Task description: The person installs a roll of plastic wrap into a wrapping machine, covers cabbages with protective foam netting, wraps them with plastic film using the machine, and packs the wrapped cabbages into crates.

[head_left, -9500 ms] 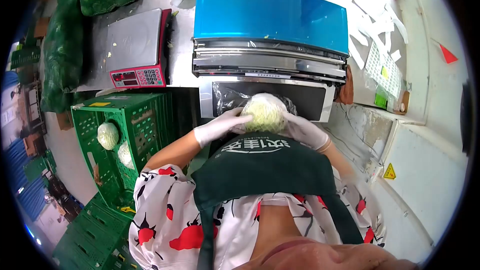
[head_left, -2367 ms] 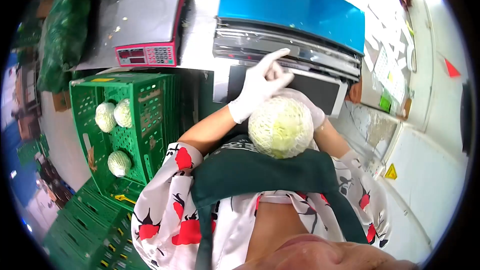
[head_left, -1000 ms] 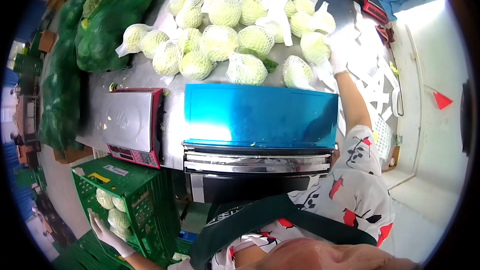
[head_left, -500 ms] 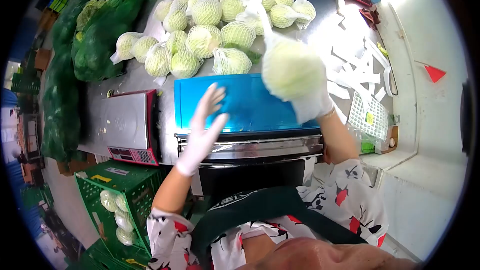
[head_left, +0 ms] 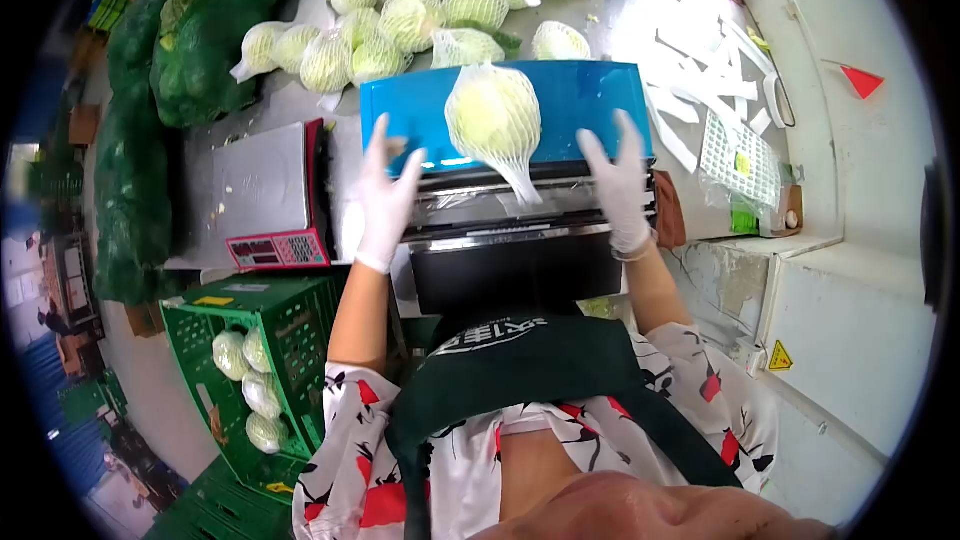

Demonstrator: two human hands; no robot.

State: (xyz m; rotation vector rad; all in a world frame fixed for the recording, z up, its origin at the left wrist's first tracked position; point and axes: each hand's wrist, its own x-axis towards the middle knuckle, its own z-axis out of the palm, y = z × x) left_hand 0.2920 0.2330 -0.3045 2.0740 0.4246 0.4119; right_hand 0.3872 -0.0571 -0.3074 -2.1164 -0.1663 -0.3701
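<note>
A pale green cabbage in white foam netting (head_left: 493, 118) rests on the blue top of the wrapping machine (head_left: 590, 100), its netting tail hanging toward the film rollers. My left hand (head_left: 388, 195), in a white glove, is at the machine's left side with fingers apart and nothing in it. On the right, my gloved right hand (head_left: 620, 185) is likewise spread and empty, over the right end of the rollers. Neither hand touches the cabbage. Below the rollers lies the machine's black plate (head_left: 515, 275).
Several netted cabbages (head_left: 410, 22) lie on the metal table behind the machine. A red scale (head_left: 265, 190) stands left, above a green crate (head_left: 240, 315) holding wrapped cabbages. White foam strips (head_left: 700, 80) and a white grid tray (head_left: 740, 160) are right. Green net sacks (head_left: 215, 40) fill the back left.
The netted cabbage has gone from my right hand onto the blue machine top. My right hand has let go and opened. Both hands now flank the machine, and the view has shifted.
</note>
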